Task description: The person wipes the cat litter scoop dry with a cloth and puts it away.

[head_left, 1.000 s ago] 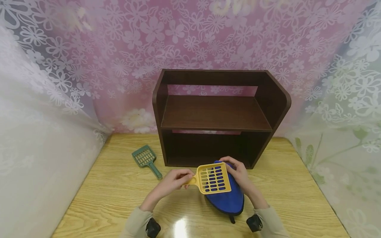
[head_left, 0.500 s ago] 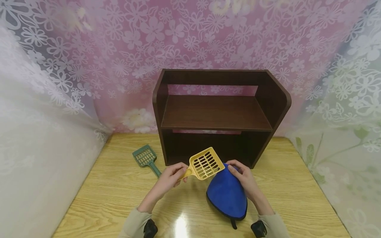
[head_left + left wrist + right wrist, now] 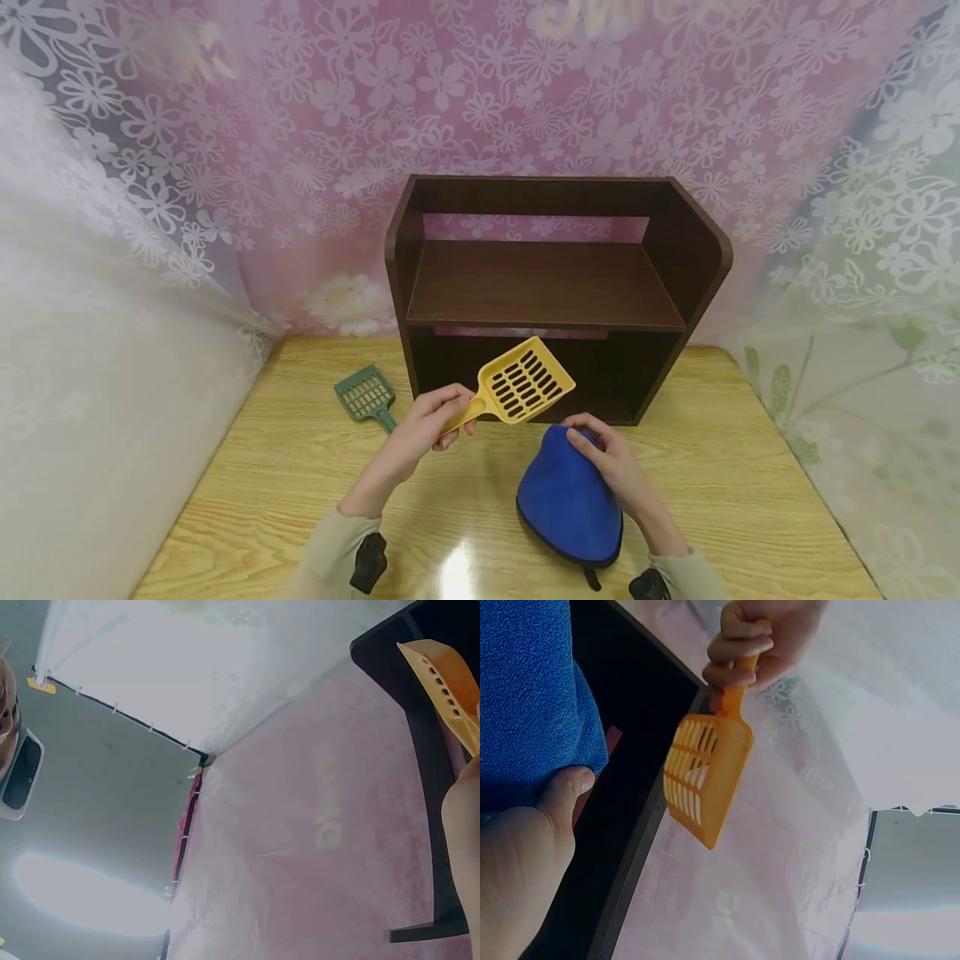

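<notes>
In the head view my left hand (image 3: 427, 427) grips the handle of a yellow slotted litter scoop (image 3: 525, 381), its head raised in front of the lower shelf. The right wrist view shows that scoop (image 3: 705, 776) with the left fingers curled round its handle. My right hand (image 3: 609, 457) pinches the upper edge of a blue plush, cloth-like piece (image 3: 567, 500) with black trim and a short black loop at its bottom. The thumb lies on the blue fabric (image 3: 532, 705) in the right wrist view. A green litter scoop (image 3: 365, 393) lies on the table, its handle partly behind my left hand.
A dark brown two-tier shelf (image 3: 547, 287) stands at the back of the wooden table (image 3: 742, 475). Flowered curtains (image 3: 315, 142) hang behind it and along both sides.
The yellow scoop has risen from over the blue piece and swung up and away to stand before the shelf. The right hand keeps its pinch on the blue piece, which has shifted slightly down.
</notes>
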`<state>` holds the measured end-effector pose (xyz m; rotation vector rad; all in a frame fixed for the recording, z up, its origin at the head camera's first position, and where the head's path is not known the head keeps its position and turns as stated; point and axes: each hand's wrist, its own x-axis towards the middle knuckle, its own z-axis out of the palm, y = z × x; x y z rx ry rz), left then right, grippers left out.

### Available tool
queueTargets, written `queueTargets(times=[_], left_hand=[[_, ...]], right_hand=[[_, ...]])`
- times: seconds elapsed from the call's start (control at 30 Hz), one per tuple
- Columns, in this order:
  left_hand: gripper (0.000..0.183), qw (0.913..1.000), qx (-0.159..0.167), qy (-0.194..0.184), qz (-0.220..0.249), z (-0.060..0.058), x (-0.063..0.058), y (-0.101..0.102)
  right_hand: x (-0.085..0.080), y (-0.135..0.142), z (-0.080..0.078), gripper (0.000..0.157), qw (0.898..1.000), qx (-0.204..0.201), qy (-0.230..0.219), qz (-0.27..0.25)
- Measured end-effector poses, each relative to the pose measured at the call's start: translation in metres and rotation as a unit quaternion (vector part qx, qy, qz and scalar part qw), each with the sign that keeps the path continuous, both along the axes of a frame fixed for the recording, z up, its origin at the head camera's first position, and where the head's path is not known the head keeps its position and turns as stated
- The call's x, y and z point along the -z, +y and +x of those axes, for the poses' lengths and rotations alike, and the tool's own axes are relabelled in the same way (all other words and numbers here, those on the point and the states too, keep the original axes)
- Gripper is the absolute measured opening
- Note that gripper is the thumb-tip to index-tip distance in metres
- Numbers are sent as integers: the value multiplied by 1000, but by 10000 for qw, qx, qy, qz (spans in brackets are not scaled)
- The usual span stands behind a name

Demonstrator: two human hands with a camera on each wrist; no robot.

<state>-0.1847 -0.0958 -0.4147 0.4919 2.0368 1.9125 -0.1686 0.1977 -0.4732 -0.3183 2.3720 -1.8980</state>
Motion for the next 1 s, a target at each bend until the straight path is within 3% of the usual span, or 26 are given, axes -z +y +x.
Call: queueTargets(times=[0.2,0.4,0.77,1.0], left_hand=[[28,9983,-481,142,308,-10,-29,-2],[27,9947,-917,96,456,-28,-49,-2],[31,9887,-1190,324,854,-59,-74,5],[34,9892,-1081,608,781,-73,-82,7]], right_hand=[[-1,-2,3,23,10000,-46,66,-43],[10,2,-2,23,9993,-258,213,-185],[25,6,-7,24,9993,-87,198,-311],[13,2,-3,22,9996,-113,102,-220]])
